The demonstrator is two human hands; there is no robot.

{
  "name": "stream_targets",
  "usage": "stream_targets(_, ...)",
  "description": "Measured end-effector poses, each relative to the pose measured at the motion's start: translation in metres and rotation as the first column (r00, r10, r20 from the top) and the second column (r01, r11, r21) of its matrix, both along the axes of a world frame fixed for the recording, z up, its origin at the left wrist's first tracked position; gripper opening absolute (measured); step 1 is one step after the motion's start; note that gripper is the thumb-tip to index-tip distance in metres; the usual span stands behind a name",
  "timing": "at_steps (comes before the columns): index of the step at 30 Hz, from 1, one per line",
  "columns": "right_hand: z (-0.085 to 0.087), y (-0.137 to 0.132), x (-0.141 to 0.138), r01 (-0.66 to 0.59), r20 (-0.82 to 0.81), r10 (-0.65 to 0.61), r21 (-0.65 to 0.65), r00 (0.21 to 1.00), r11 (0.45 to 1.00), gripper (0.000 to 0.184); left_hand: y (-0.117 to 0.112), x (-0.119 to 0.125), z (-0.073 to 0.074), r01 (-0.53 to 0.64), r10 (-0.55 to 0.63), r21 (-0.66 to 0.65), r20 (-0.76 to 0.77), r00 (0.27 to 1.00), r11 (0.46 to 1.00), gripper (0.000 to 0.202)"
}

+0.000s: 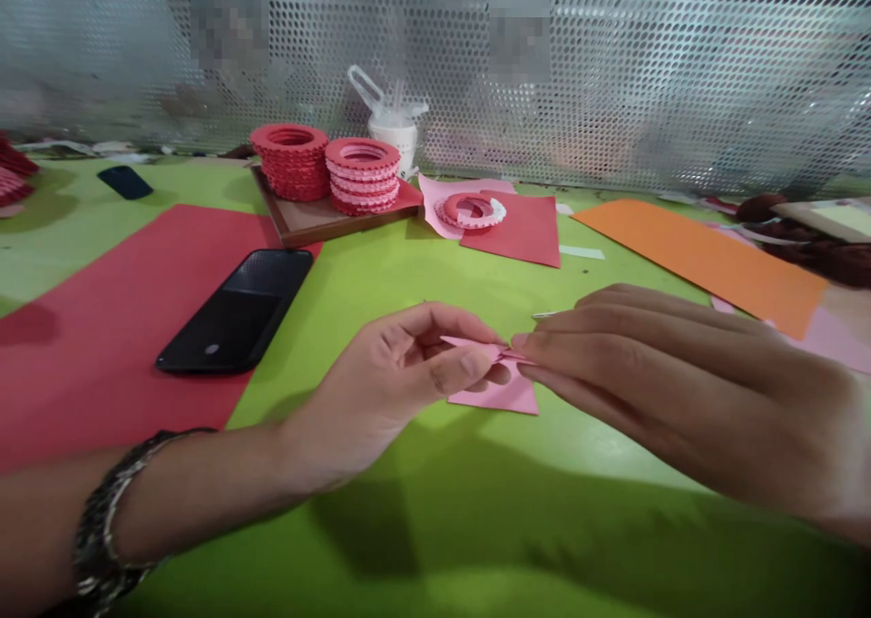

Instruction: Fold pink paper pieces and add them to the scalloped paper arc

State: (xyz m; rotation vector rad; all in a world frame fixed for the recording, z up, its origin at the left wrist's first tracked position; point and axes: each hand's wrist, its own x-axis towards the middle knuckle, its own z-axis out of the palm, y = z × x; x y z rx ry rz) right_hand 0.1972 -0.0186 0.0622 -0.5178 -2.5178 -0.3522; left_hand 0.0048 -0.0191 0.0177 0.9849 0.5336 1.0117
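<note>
Green desk (381, 264), matte, carrying everything. Perforated metal screen (680, 73) along its far edge, well beyond the fingers.

Large red paper sheet (102, 328) flat, left of the fingers; black phone (238, 309) lying on its near-right edge, probably parked clear of the work. Orange sheet (708, 255) far right, beyond the right hand. Smaller red sheet (517, 228) straight ahead of the fingers, bearing one pink-and-red paper ring (469, 210).

Wooden tray (319, 223) ahead and left, holding two stacks of paper rings (327, 169), likely gathered there as finished pieces. White cup in a plastic bag (395, 128) behind the tray. Second dark phone (124, 182) far left.

Left hand (395, 382), beaded bracelet (102, 527) at the wrist: thumb and forefinger pressed together on the left part of a small pink paper piece (500, 396). Right hand (667, 391): fingers extended and closed side by side, tips meeting the same paper at its fold; exact pinch hidden beneath the hand. Paper held just above the desk, between both sets of fingertips, seemingly so a crease can be formed at the meeting point.
</note>
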Motion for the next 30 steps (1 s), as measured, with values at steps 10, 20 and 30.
stream_targets(10,0.0,-0.003,-0.001,0.067,0.003,-0.068,0.042,0.998,0.997,0.015,-0.002,0.002,0.0,-0.005,0.006,-0.031,0.046,0.999,0.999,0.007)
stream_targets(20,0.003,0.003,-0.004,0.0,0.127,0.006,-0.051,0.992,0.999,0.025,0.0,0.003,0.003,0.022,-0.021,0.026,-0.05,0.999,0.999,0.011)
stream_targets(30,0.013,0.013,0.009,-0.19,0.307,0.104,0.267,0.946,0.945,0.026,-0.003,-0.014,0.011,0.11,-0.006,0.396,-0.254,0.967,0.911,0.025)
